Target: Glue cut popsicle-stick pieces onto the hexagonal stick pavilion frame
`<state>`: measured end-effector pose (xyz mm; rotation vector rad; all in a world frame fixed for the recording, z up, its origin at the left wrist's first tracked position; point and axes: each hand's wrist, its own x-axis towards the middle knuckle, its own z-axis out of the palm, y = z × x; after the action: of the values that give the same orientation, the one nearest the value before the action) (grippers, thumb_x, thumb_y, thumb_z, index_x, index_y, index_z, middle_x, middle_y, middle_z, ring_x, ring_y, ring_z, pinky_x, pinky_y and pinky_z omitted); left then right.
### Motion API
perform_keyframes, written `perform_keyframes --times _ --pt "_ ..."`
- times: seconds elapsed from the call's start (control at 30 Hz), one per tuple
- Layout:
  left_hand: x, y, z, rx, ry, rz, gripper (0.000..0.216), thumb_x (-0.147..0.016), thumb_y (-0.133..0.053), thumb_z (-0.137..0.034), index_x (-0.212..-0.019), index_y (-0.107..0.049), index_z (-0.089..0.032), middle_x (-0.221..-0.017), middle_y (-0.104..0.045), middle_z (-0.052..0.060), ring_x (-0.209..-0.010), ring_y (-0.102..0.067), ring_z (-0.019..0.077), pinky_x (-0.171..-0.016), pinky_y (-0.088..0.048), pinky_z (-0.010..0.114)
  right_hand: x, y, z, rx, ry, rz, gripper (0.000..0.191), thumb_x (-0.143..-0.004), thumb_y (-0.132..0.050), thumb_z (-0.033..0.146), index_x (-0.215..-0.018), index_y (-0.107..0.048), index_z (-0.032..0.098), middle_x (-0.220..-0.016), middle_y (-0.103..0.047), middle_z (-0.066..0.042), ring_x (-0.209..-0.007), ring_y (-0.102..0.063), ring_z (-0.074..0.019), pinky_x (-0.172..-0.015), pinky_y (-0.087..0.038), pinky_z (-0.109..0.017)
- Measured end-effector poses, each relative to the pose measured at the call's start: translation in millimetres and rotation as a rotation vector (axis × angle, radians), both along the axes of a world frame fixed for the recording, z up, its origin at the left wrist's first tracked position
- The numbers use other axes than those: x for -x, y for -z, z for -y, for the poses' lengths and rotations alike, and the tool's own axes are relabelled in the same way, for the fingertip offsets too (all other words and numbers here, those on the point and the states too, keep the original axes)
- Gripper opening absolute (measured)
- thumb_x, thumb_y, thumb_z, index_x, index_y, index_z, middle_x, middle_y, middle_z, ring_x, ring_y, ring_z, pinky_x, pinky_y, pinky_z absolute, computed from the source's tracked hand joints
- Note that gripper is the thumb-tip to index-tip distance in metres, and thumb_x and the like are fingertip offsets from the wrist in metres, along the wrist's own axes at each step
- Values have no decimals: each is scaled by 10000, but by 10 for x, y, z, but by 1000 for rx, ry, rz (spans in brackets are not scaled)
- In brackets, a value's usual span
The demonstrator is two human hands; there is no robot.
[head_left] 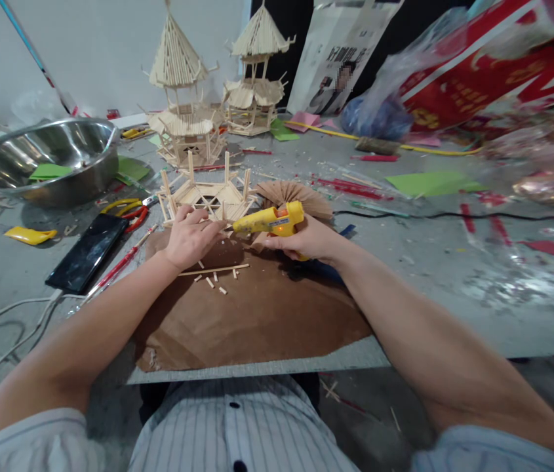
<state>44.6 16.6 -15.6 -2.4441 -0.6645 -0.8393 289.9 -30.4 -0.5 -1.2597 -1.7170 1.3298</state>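
Our glue gun [277, 221] is over the far part of the brown sheet [267, 321], its nozzle pointing left, close to the fingertips of our left hand [191, 241]. Our right hand [312, 237] is wrapped around its handle. The left hand is bent just in front of the stick frame [208, 193]; we cannot tell whether its fingers pinch anything. Nearer to us on the sheet lie a long stick [222, 269] and several short bits [210, 282]. Just right of the frame, partly behind the gun, we see pleated paper [296, 195]. To our left are a phone [88, 254], with a white cable [46, 313] at its near end, and, beyond it, a steel bowl [84, 178]. Behind the frame stand two stick towers [176, 62] with pointed roofs.
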Motion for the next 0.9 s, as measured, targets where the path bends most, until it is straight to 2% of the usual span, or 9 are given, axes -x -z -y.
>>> perform_keyframes --times 0.33,0.57,0.9 --pt "-6 -4 -4 -74 -13 -18 256 -856 -469 -362 -928 -640 -186 -671 -637 45 -739 -523 173 -715 -329 336 -17 -28 36 -30 -26 41 355 -613 -691 473 -773 -609 167 -502 -461 30 -399 -380 -78 -387 -319 -238" --pt "-13 -14 6 -62 -38 -29 236 -858 -462 -338 -922 -642 -200 -669 -634 39 -735 -520 171 -719 -333 339 -6 -18 36 -114 -45 85 347 -638 -671 430 -841 -645 150 -617 -576 -7 -466 -449 -87 -433 -371 -234" --pt "-11 -13 3 -66 -30 -15 242 -859 -464 -345 -934 -642 -200 -666 -641 37 -739 -529 171 -721 -336 340 -1 -22 43 -96 3 76 347 -629 -677 441 -824 -633 158 -556 -526 13 -430 -414 -80 -397 -343 -229"
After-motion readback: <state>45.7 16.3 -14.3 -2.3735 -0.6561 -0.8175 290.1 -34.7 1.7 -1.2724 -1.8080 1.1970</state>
